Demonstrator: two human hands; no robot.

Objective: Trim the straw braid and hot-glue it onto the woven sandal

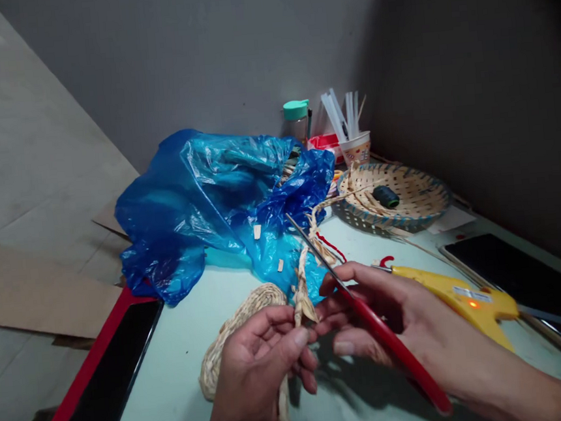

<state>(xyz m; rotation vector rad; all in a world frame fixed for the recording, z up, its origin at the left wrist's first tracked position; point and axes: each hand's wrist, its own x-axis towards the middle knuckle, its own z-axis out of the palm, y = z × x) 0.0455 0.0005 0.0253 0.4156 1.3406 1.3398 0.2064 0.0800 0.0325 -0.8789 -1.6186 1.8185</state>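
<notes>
My left hand [262, 363] is closed around a tan braided straw strand [301, 294], pinching it upright between thumb and fingers. The strand runs down to a coiled straw braid [232, 329] lying on the pale green table [177, 377]. My right hand [393, 325] grips red-handled scissors [390, 345], whose thin metal blades [313, 247] point up and left, just right of the strand's top. The fingertips of both hands nearly touch at the strand.
A crumpled blue plastic bag [220, 196] lies behind the hands. A yellow glue gun [465, 296] with a lit orange light rests right of my right hand. Further back stand a woven basket [407, 202], a cup of glue sticks [353, 142] and a green-capped bottle [296, 117]. A dark tablet [511, 269] lies at right.
</notes>
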